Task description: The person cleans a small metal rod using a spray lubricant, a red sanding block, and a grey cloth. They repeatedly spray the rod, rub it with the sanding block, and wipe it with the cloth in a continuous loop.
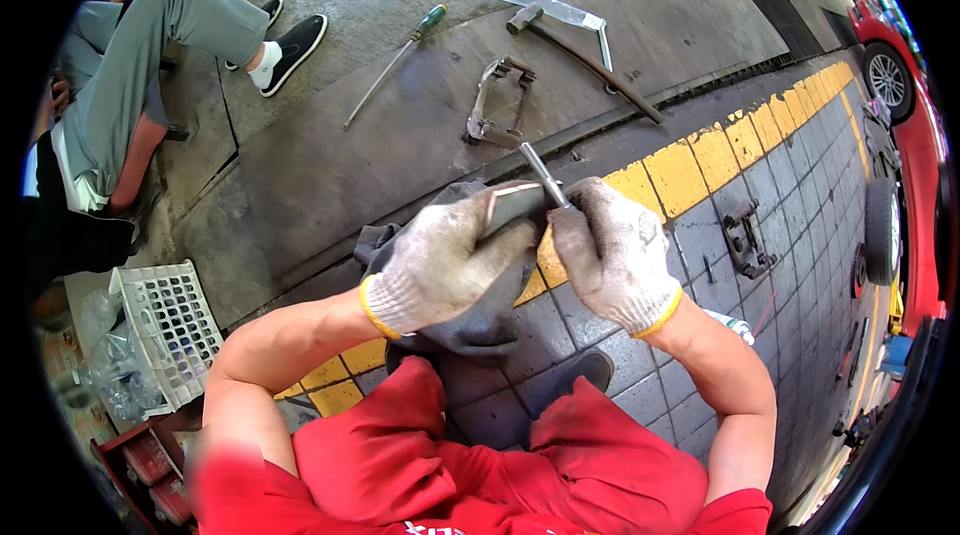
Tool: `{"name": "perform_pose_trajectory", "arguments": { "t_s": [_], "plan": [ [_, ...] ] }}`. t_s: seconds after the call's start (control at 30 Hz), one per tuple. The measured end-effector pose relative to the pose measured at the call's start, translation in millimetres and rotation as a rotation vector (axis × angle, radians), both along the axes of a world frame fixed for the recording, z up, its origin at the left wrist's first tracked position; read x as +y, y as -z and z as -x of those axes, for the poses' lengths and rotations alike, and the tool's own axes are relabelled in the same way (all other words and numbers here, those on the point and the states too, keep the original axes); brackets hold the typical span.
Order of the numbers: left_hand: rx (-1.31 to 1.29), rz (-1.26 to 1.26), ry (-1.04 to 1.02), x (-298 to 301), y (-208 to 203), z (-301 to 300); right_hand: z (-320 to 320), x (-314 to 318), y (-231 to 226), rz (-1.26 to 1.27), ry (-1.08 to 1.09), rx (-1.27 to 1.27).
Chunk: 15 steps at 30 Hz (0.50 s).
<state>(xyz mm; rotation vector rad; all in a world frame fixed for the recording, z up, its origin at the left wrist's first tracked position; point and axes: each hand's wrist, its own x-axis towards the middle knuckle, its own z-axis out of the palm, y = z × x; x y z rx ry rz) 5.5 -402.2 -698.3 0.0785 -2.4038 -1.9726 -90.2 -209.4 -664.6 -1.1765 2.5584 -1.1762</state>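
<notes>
Both my hands wear off-white knit gloves with yellow cuffs and meet in front of me above my knees. My left hand (432, 260) is closed around a flat grey plate (515, 207) with a brownish edge, which looks like a brake pad. In my right hand (622, 257) is a shiny metal rod (541, 171), pointing up and away to the left. The rod crosses close by the plate's right end; whether they touch I cannot tell. A dark grey cloth (480, 320) lies below my left hand. Beyond my hands a metal caliper bracket (499, 103) rests on a steel floor plate.
Farther out lie a screwdriver (397, 65), a hammer (590, 63) and an angled wrench (606, 47) by a plastic sleeve. Another bracket (747, 239) sits on the tiles at right. A white crate (170, 335) stands left, below a seated person's leg (190, 35). A red car (915, 150) is far right.
</notes>
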Motion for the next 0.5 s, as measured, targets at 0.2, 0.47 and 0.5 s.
{"name": "perform_pose_trajectory", "arguments": {
  "t_s": [0.2, 0.47, 0.5],
  "plan": [
    [-0.107, 0.029, -0.118, -20, 8, 4, 8, 8, -7, -0.082, 0.019, 0.084],
    [-0.066, 0.146, -0.031, -6, -13, -1, 2, -5, -9, 0.030, 0.054, 0.227],
    [-0.083, 0.193, 0.013, -3, -17, 0, 2, -5, -9, 0.043, 0.064, 0.222]
  ]
}}
